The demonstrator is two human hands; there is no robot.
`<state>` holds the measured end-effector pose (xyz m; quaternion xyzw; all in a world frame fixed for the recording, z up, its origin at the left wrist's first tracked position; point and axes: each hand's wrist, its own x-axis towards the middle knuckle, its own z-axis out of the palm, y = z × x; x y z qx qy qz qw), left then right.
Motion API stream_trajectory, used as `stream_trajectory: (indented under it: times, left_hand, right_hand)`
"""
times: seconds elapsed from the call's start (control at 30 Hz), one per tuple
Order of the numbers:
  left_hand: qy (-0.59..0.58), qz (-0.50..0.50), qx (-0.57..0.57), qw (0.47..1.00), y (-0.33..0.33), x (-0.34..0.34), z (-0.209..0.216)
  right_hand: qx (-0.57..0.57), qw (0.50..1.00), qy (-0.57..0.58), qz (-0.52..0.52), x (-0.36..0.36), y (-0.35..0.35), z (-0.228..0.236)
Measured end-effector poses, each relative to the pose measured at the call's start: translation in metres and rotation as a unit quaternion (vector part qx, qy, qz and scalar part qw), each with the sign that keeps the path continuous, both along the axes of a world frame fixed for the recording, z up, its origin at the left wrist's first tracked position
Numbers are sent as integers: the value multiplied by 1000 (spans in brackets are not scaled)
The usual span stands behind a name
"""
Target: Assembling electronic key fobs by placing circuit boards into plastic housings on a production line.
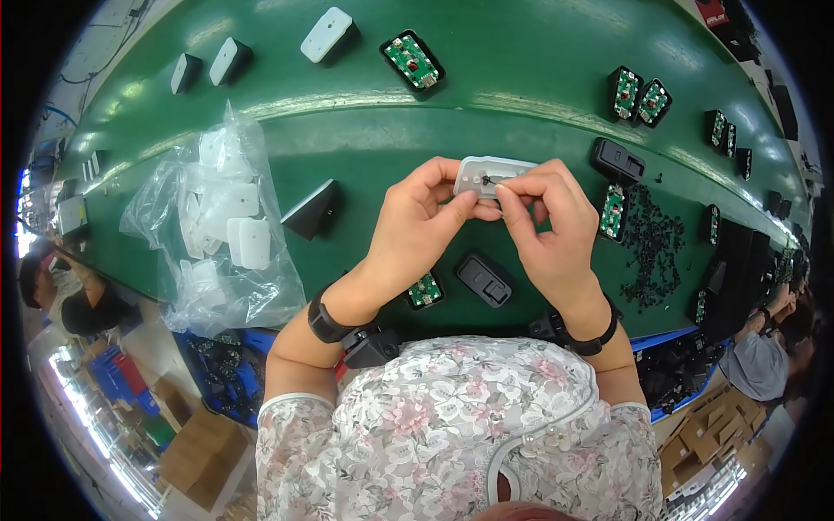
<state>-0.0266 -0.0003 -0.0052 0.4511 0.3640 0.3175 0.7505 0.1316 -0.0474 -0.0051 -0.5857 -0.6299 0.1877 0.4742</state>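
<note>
My left hand grips a light grey-white plastic cover by its left end, inner side up. At the cover's middle my right hand pinches a small black part. That part looks like those in the loose pile to the right. Below my hands lie a black plastic case and a black housing with a green circuit board, partly hidden by my left wrist. Beside my right hand are another circuit board in a housing and a black case.
A clear bag of white covers lies left, beside a white-topped black unit. More white-topped units and board housings stand across the green table. Blue bins sit below its edge. People work at both sides.
</note>
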Motion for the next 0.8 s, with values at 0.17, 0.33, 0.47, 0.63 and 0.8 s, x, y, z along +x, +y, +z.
stream_trajectory:
  times: [0.17,0.33,0.47,0.63,0.8]
  left_hand:
    - [-12,26,5,1000,-5,4,-5]
    - [-2,45,188,981,-7,7,-6]
    - [89,49,306,947,-7,5,-13]
    - [-53,72,101,991,-8,3,-5]
    - [-69,30,92,993,-9,2,-2]
  right_hand:
    - [-76,997,13,-19,-2,-1,5]
    - [-172,886,430,28,-4,0,-3]
    - [-103,969,220,42,-2,-3,-5]
    - [16,998,5,-57,7,-8,2]
    - [-76,995,51,34,14,-4,8]
